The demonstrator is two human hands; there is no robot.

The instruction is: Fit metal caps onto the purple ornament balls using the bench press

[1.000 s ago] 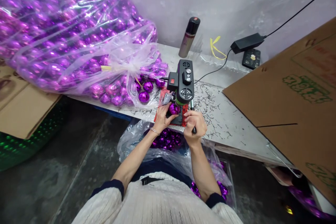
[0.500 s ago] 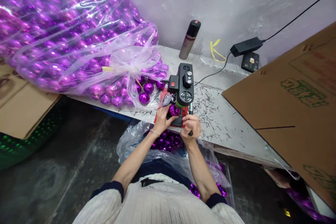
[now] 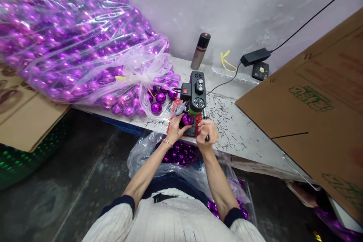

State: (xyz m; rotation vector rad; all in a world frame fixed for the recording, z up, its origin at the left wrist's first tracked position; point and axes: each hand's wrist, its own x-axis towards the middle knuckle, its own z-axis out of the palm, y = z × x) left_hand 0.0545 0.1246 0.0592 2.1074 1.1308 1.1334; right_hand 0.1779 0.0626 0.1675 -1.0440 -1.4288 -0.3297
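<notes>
A purple faceted ball (image 3: 187, 119) is held between the thumb and fingers of my left hand (image 3: 176, 130), just below the front end of a small black machine (image 3: 197, 90). My right hand (image 3: 207, 133) is wrapped round the machine's black lever handle (image 3: 207, 138), to the right of the ball. Under the machine lie a dark base plate (image 3: 189, 131) and a red mat (image 3: 199, 121). An open plastic bag of purple balls (image 3: 180, 153) hangs below the table edge, between my forearms.
A big clear bag of purple balls (image 3: 85, 49) covers the table's left side. Behind the machine stand a spray can (image 3: 200, 51) and a power adapter (image 3: 256, 57). Small dark bits litter the table (image 3: 255, 140). Cardboard boxes (image 3: 317, 113) flank it.
The camera view has shifted slightly. My right hand has turned with the lever, whose tip now points more toward the camera. My left hand still holds the ball below the machine.
</notes>
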